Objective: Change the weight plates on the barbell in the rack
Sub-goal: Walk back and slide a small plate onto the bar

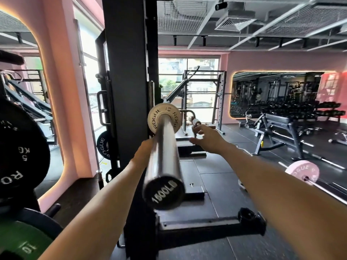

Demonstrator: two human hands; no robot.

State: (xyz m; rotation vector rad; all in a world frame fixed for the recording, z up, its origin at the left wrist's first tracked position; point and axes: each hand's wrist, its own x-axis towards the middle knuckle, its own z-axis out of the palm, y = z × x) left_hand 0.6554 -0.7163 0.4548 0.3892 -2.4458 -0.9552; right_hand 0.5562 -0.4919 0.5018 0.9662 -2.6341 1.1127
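I judge the main risk to be the small cream round change plate marked ROGUE (164, 118) slipping off or cocking on the polished steel barbell sleeve (163, 154). No collar shows on the sleeve, so a one-sided pull could jam the plate or send it down onto the black rack base (195, 225). The sleeve runs from its black end cap at 6 o'clock up to the plate near the centre, tight against the black rack upright (127, 91).

My left hand (143, 152) sits against the sleeve at 9 o'clock of it, just short of the plate; its fingers are hidden behind the steel, so I cannot tell whether they wrap it.

My right hand (207, 136) hangs at 3 o'clock of the plate, fingers spread and relaxed, holding nothing and apart from the plate.
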